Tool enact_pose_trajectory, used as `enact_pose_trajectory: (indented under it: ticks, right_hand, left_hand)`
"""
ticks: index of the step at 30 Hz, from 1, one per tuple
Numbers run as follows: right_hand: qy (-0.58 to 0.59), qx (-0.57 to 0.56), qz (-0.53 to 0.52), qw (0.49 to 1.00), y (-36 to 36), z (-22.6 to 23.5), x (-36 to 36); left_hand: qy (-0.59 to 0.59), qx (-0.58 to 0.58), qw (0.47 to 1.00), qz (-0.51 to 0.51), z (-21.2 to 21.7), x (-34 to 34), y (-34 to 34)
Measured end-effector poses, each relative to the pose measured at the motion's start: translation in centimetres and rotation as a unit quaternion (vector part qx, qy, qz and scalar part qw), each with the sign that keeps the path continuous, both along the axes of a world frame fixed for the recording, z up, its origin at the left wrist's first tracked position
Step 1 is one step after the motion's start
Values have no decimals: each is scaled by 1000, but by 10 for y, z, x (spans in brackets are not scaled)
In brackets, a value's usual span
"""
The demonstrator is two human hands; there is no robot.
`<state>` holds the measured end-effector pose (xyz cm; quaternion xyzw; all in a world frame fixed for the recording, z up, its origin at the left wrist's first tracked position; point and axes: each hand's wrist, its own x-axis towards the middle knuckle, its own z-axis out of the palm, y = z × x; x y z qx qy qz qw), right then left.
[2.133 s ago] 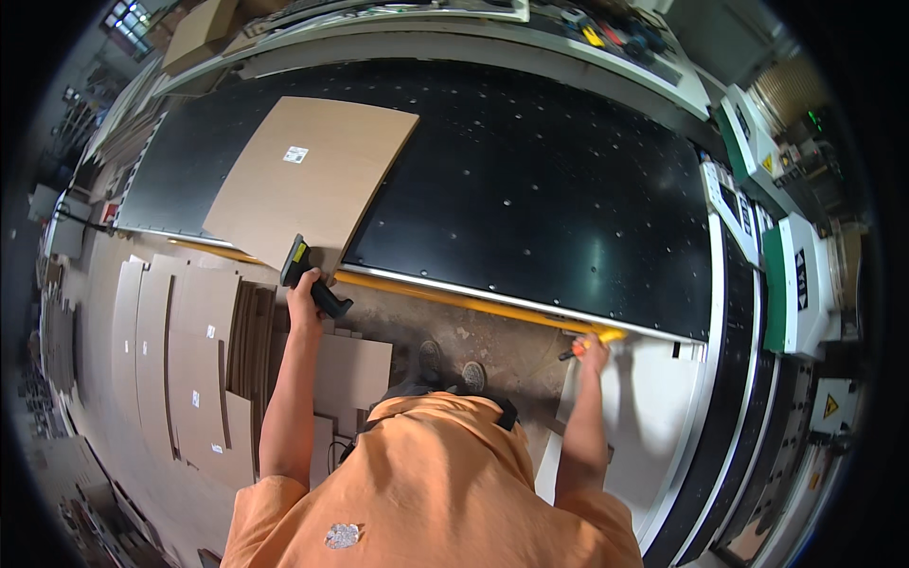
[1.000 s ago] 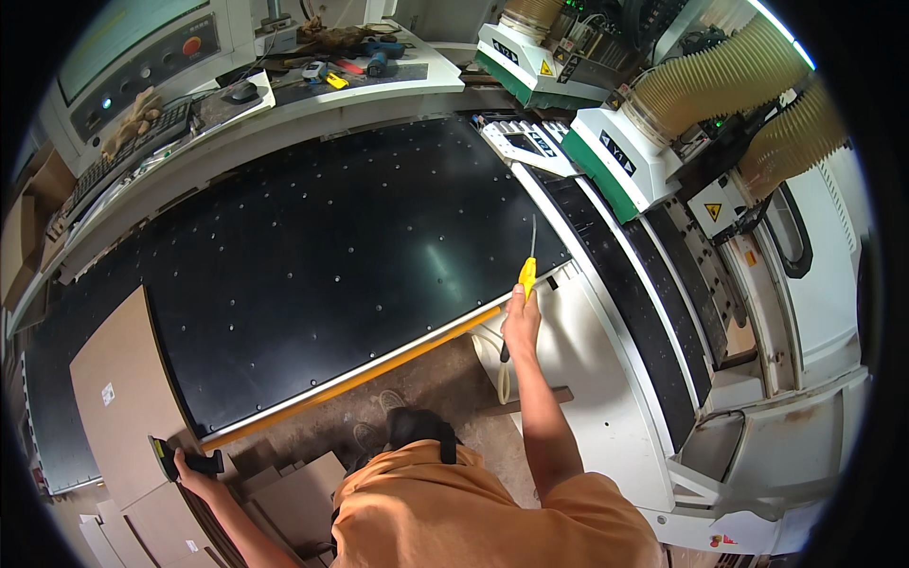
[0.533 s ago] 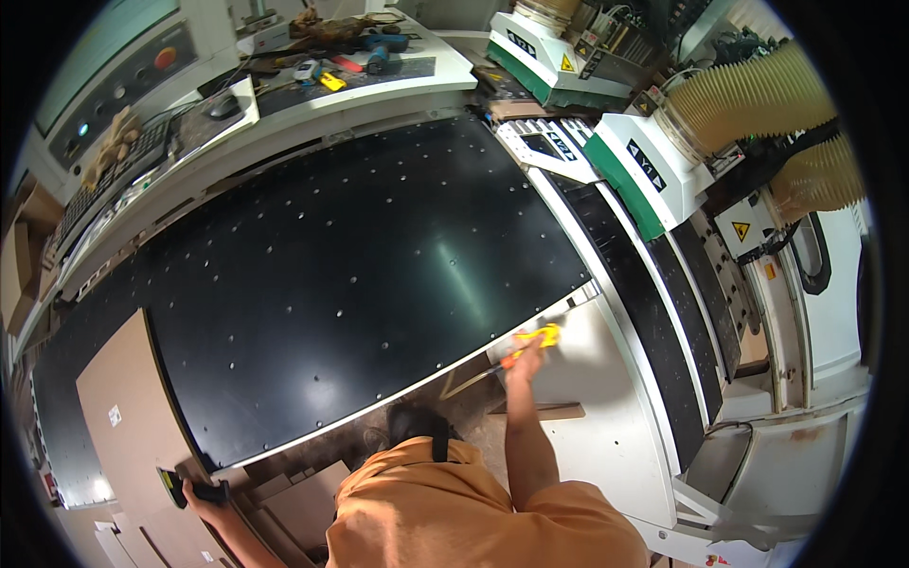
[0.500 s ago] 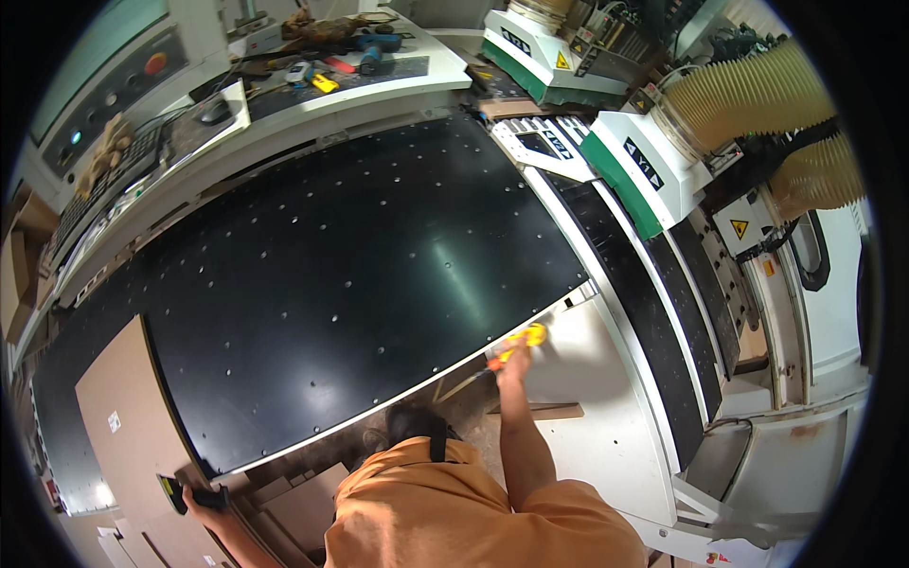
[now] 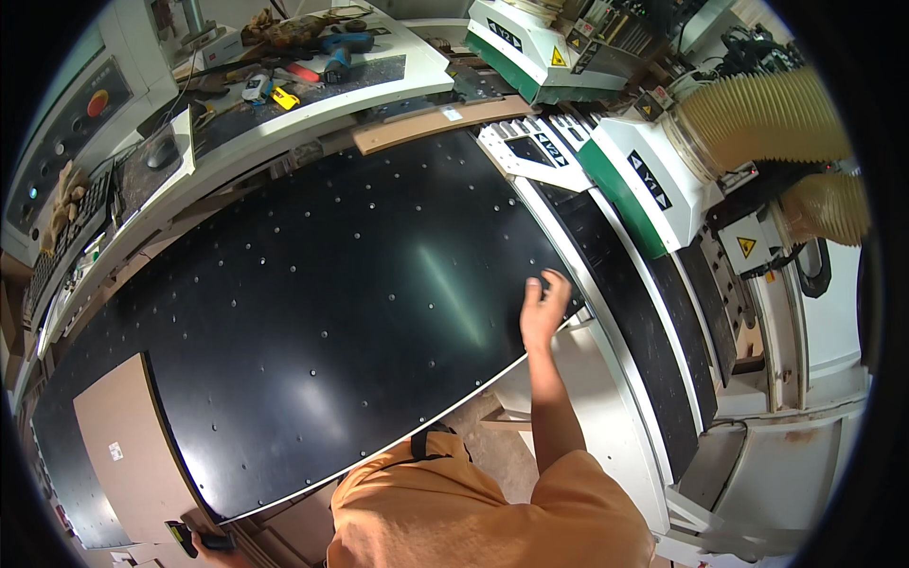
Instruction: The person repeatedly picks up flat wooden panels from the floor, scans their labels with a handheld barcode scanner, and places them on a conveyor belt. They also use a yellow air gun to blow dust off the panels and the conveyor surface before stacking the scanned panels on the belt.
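My left hand (image 5: 204,549) is closed around a black handheld scanner (image 5: 180,537) at the lower left. The scanner is over the near end of a brown board (image 5: 128,426) with a small white label, which lies on the black machine table (image 5: 284,341). My right hand (image 5: 544,308) is raised over the table's near right corner. Its fingers are apart and slightly bent, with nothing in them. A long narrow brown board (image 5: 436,125), also with a white label, lies along the far edge of the table.
White machine heads with green skirts (image 5: 644,199) and ribbed hoses (image 5: 767,114) stand at the right beside a white rail (image 5: 549,222). Tools, including a yellow one (image 5: 284,98), lie on a desk (image 5: 398,80) beyond. Brown boards (image 5: 284,535) stand below the near edge.
My right hand has let go of a yellow and orange tool, now out of sight, and moved up over the table. More of the narrow board shows at the far edge. The left keeps the scanner.
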<state>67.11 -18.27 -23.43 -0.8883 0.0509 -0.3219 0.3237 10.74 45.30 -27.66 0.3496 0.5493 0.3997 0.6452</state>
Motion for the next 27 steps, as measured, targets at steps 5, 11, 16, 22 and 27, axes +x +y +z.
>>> enact_pose_trajectory:
  ticks: [5, 11, 16, 22, 27]
  right_hand:
    - [75, -101, 162, 979, 86, 0, 58]
    - [49, -140, 278, 949, 145, 2, 115]
    - [32, -179, 379, 907, 193, 1, 135]
    - [-31, -203, 484, 850, 260, -13, 166]
    - [21, -286, 473, 833, 313, -5, 226]
  left_hand:
    - [15, 7, 1000, -13, -2, 10, -19]
    - [16, 9, 1000, 9, 5, 34, -52]
    - [38, 37, 998, 16, 8, 47, -61]
    - [52, 36, 996, 54, 22, 61, -67]
    - [64, 28, 998, 5, 28, 66, -65]
